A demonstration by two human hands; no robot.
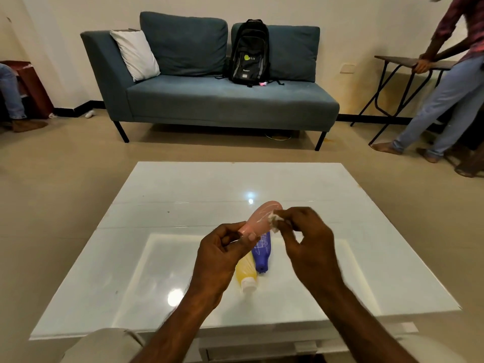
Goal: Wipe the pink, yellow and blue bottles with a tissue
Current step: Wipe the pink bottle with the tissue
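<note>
My left hand (222, 247) grips the pink bottle (262, 217) by its cap end and holds it tilted above the table, base pointing away. My right hand (303, 231) pinches a small crumpled white tissue (274, 220) against the bottle's right side. Under my hands, the yellow bottle (245, 271) with a white cap and the blue bottle (262, 254) lie side by side on the white glossy table (157, 231), caps toward me. My left hand hides part of the yellow bottle.
A blue sofa (209, 98) with a black backpack (250, 52) and white pillow (136, 55) stands beyond the table. A person (445, 82) leans on a dark side table (398, 61) at the far right. Another person's leg (10, 93) shows at the left edge.
</note>
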